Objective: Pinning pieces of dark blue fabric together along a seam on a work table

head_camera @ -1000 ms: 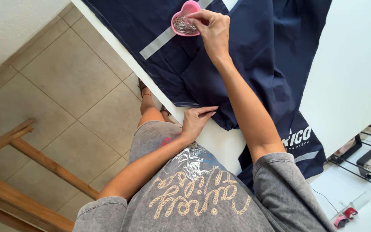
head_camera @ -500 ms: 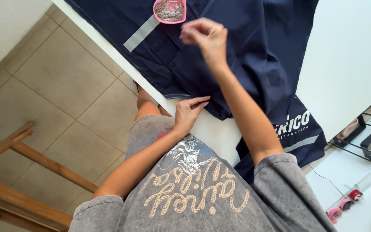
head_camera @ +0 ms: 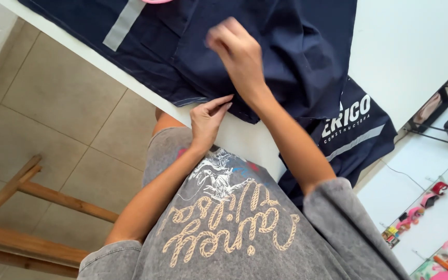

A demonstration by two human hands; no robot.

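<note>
White bench [head_camera: 416, 46] carried navy cloth [head_camera: 296, 46] across the upper frame. Left hand [head_camera: 208, 116] pinched its hem at centre; right hand [head_camera: 239, 52] hovered blurred, grip untellable. Keeping that hem pinned flat would help.

White table [head_camera: 410, 46], navy garment [head_camera: 296, 46] spread on it (grey reflective stripe), one end overhanging the edge

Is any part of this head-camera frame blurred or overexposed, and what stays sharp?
Head view: the right hand over the navy fabric is smeared by motion blur; the left hand at the fabric edge is sharp; the white table is very bright, nearly featureless; lighting is otherwise even daylight, with soft shadows.
</note>
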